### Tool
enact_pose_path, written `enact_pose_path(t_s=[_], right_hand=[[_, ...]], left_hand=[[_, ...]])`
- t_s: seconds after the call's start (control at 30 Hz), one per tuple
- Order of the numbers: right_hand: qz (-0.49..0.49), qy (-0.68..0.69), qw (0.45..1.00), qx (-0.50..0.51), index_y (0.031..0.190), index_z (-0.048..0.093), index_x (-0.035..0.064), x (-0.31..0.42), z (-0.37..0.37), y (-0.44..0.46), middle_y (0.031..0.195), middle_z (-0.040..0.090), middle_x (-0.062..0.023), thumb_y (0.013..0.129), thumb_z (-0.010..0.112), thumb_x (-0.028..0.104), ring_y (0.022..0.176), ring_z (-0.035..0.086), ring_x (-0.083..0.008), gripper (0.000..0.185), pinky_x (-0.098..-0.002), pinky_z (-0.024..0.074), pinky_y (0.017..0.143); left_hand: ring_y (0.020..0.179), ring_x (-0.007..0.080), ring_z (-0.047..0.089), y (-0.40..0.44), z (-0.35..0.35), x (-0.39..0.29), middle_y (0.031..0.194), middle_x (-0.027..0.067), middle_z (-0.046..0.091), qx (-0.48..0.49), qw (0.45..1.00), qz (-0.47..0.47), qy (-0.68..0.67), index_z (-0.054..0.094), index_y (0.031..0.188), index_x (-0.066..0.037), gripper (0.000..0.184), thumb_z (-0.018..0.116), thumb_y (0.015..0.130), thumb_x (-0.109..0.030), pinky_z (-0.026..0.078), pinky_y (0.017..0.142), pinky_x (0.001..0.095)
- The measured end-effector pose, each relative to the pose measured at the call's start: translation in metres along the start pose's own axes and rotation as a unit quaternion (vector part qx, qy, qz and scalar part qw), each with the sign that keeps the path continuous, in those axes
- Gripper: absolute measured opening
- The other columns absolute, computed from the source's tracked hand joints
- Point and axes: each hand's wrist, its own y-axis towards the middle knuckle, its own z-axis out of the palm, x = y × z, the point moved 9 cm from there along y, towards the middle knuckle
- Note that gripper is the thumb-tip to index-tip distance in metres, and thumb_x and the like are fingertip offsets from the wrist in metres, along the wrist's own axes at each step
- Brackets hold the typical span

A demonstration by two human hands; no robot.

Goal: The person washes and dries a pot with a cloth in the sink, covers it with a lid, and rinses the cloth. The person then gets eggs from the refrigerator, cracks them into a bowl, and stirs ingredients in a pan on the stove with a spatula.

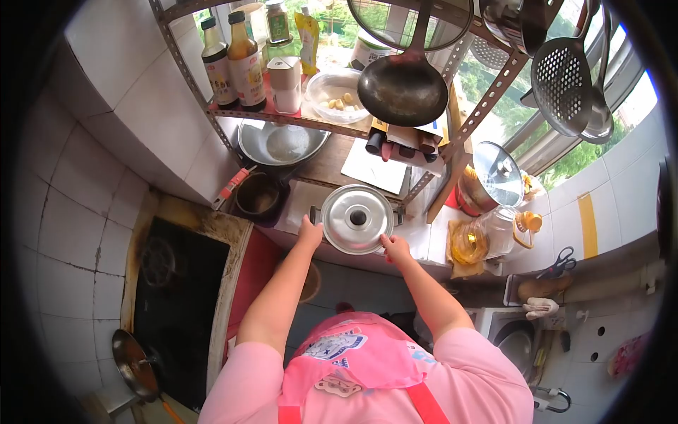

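A silver lidded pot (339, 219) with a black knob and dark side handles is at the counter's front edge, between my hands. Closed at its left side, just below that handle, is my left hand (309, 233). My right hand (395, 249) grips the lower right of the rim, its thumb on top and the other fingers partly hidden beneath. Whether the pot rests on the counter or is held slightly above it, I cannot tell.
Behind the pot lies a white board (373, 168) under a metal shelf holding sauce bottles (246, 71) and a bowl (337, 95). A ladle (402, 88) hangs low overhead. An oil jug (487, 237) stands right; a small dark pan (258, 194) sits left, near the stove (176, 283).
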Motion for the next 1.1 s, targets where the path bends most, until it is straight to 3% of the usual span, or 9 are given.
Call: enact_pose_path(t_s=[0.27, 0.47, 0.53, 0.57, 0.67, 0.7, 0.8, 0.93, 1.1], right_hand=[[0.007, -0.035, 0.999, 0.027, 0.085, 0.06, 0.0017, -0.007, 0.003, 0.004, 0.07, 0.057, -0.0077, 0.087, 0.06, 0.053, 0.05, 0.052, -0.015, 0.051, -0.0298, 0.0442, 0.042], [-0.091, 0.106, 0.977, -0.163, 0.101, 0.055, 0.0026, -0.009, -0.069, 0.047, 0.08, 0.059, -0.0066, 0.086, 0.06, 0.055, 0.063, 0.054, -0.0134, 0.054, -0.0288, 0.0459, 0.052], [-0.116, 0.08, 0.981, -0.132, 0.096, 0.062, -0.0024, 0.006, -0.068, 0.066, 0.076, 0.062, -0.0067, 0.086, 0.065, 0.047, 0.073, 0.057, -0.0142, 0.05, -0.0303, 0.0465, 0.065], [-0.128, 0.021, 0.991, -0.046, 0.093, 0.064, -0.0023, 0.016, -0.059, 0.08, 0.077, 0.063, -0.0066, 0.087, 0.064, 0.044, 0.075, 0.056, -0.0148, 0.047, -0.0314, 0.0451, 0.068], [-0.118, 0.013, 0.992, -0.051, 0.079, 0.059, 0.0006, 0.012, -0.049, 0.1, 0.072, 0.06, -0.0062, 0.088, 0.061, 0.034, 0.061, 0.051, -0.0138, 0.034, -0.0335, 0.0424, 0.056], [-0.14, 0.059, 0.988, -0.007, 0.09, 0.053, 0.0095, 0.004, -0.04, 0.114, 0.069, 0.051, 0.0013, 0.091, 0.06, 0.032, 0.057, 0.048, -0.0101, 0.023, -0.0243, 0.0372, 0.046], [-0.088, 0.126, 0.988, 0.033, 0.097, 0.049, 0.0102, 0.025, -0.021, 0.066, 0.081, 0.053, -0.0005, 0.093, 0.056, 0.023, 0.068, 0.051, -0.011, 0.015, -0.0275, 0.0506, 0.059], [-0.092, 0.141, 0.976, 0.139, 0.105, 0.048, 0.0097, 0.051, 0.029, 0.004, 0.088, 0.056, -0.0017, 0.093, 0.058, 0.02, 0.076, 0.058, -0.0125, 0.019, -0.03, 0.0531, 0.07], [-0.101, 0.061, 0.952, 0.284, 0.105, 0.052, 0.0066, 0.053, 0.129, -0.059, 0.09, 0.059, -0.0033, 0.087, 0.065, 0.016, 0.076, 0.059, -0.0127, 0.024, -0.0274, 0.0532, 0.067]], left_hand=[[0.118, 0.0406, 0.051, -0.001, -0.005, -0.002, 0.126, 0.0284, 0.053, -0.004, 1.0, -0.002, 0.005, 0.037, 0.135, 0.005, 0.063, 0.062, 0.082, -0.02, 0.041, 0.1, 0.0428], [0.122, 0.0391, 0.048, 0.001, -0.004, -0.003, 0.13, 0.0273, 0.05, -0.02, 0.999, -0.014, -0.022, 0.037, 0.136, 0.004, 0.062, 0.061, 0.084, -0.017, 0.04, 0.101, 0.0415], [0.119, 0.0391, 0.051, 0.003, -0.001, -0.005, 0.127, 0.0279, 0.052, -0.031, 1.0, -0.004, -0.004, 0.039, 0.134, 0.004, 0.058, 0.06, 0.083, -0.015, 0.041, 0.1, 0.0419], [0.113, 0.0404, 0.055, 0.005, 0.004, -0.005, 0.119, 0.0285, 0.057, 0.0, 1.0, 0.0, -0.007, 0.047, 0.127, 0.005, 0.05, 0.059, 0.083, -0.014, 0.044, 0.095, 0.0437], [0.102, 0.0427, 0.059, -0.012, -0.006, -0.013, 0.105, 0.0272, 0.062, -0.057, 0.998, -0.001, -0.003, 0.056, 0.109, 0.001, 0.032, 0.058, 0.082, -0.015, 0.047, 0.088, 0.0467], [0.101, 0.0424, 0.059, -0.019, -0.009, -0.009, 0.103, 0.0268, 0.063, -0.066, 0.998, -0.019, 0.001, 0.056, 0.108, 0.001, 0.031, 0.058, 0.082, -0.015, 0.047, 0.087, 0.0474], [0.097, 0.0409, 0.06, -0.041, -0.027, 0.021, 0.099, 0.0245, 0.064, -0.104, 0.993, -0.008, -0.049, 0.058, 0.103, 0.0, 0.027, 0.06, 0.082, -0.016, 0.048, 0.083, 0.0478], [0.093, 0.0401, 0.062, -0.102, -0.082, 0.074, 0.096, 0.0231, 0.064, -0.162, 0.98, -0.026, -0.115, 0.057, 0.104, -0.002, 0.028, 0.065, 0.081, -0.017, 0.049, 0.08, 0.0471], [0.099, 0.0366, 0.061, -0.209, -0.151, 0.162, 0.103, 0.0207, 0.064, -0.292, 0.949, -0.082, -0.089, 0.056, 0.112, -0.001, 0.036, 0.065, 0.084, -0.022, 0.048, 0.085, 0.0416]])
